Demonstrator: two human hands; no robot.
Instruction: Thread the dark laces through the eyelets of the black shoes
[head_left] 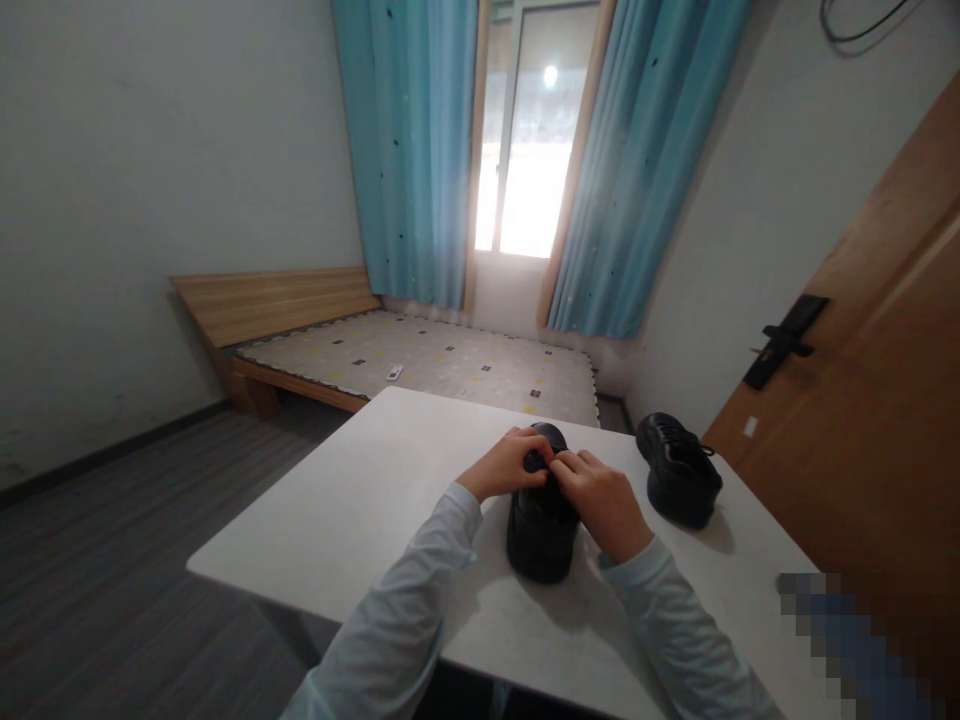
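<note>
A black shoe (541, 530) stands on the white table (360, 510) with its heel toward me. My left hand (506, 465) rests on the upper left of that shoe, fingers curled over its lacing area. Meeting it from the other side, my right hand (604, 500) has its fingers pinched at the same spot. What the fingertips grip is too small to make out. A second black shoe (677, 468) sits apart on the table to the right, untouched.
A wooden door (877, 420) with a black handle (784, 342) stands close on the right. Beyond the table lies a low wooden bed (420, 360) with a small white object on it, under a window with blue curtains (409, 150). Grey floor lies on the left.
</note>
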